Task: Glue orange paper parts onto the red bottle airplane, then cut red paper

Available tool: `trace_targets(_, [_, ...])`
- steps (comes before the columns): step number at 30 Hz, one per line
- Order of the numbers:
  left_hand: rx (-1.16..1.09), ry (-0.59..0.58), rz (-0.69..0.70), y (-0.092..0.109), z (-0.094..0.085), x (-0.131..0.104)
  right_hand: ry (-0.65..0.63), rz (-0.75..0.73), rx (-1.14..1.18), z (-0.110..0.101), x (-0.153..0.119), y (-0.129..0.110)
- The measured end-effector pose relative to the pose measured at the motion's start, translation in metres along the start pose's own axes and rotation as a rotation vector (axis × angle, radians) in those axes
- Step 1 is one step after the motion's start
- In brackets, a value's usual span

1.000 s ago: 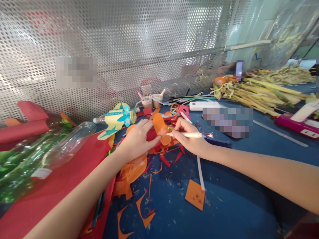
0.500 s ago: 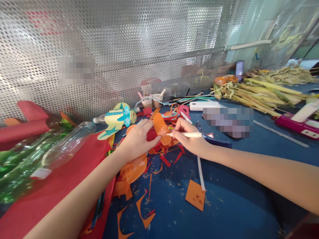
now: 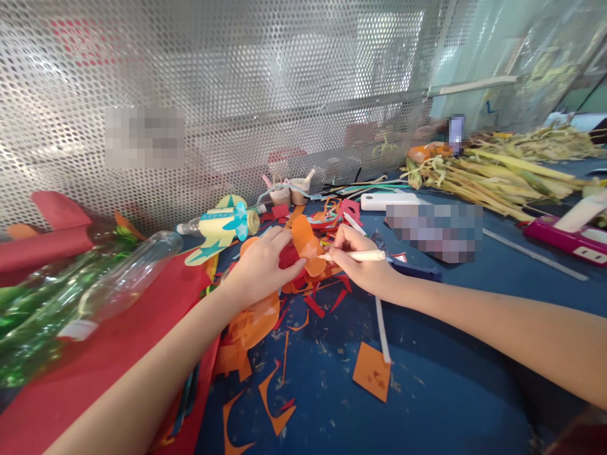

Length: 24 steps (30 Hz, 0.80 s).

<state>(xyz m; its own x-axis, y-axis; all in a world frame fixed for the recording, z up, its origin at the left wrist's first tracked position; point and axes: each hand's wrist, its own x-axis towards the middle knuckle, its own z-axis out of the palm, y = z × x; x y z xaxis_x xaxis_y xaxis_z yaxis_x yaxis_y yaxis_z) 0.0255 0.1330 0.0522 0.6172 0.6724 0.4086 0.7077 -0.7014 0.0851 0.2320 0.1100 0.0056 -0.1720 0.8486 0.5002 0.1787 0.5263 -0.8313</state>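
Observation:
My right hand (image 3: 363, 256) is closed around a cream-white pen (image 3: 365, 256), its tip touching an orange paper cutout (image 3: 306, 239) with a rounded outline. A faint pale shape shows on the cutout near the tip. From the other side, my left hand (image 3: 265, 262) steadies the cutout, thumb at its lower edge and fingers bent over something red that is mostly hidden. More orange paper pieces (image 3: 260, 322) lie under my left wrist, and red and orange scraps surround both hands.
A bottle wrapped in yellow paper with blue stars (image 3: 225, 222) lies behind my left hand. Clear and green plastic bottles (image 3: 128, 278) rest on red paper (image 3: 118, 360) at left. A white glue gun (image 3: 389, 201), dried husks (image 3: 497, 180) and a magenta power strip (image 3: 564, 237) are at right.
The pen's back end has tilted very slightly. Both hands and the orange cutout stay in nearly the same place.

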Motion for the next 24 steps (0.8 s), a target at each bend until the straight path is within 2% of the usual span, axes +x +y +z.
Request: trace_targets(24, [0.012, 0.005, 0.007, -0.0004, 0.0003, 0.0007, -0.021, -0.004, -0.023, -0.0007, -0.0005, -0.0007])
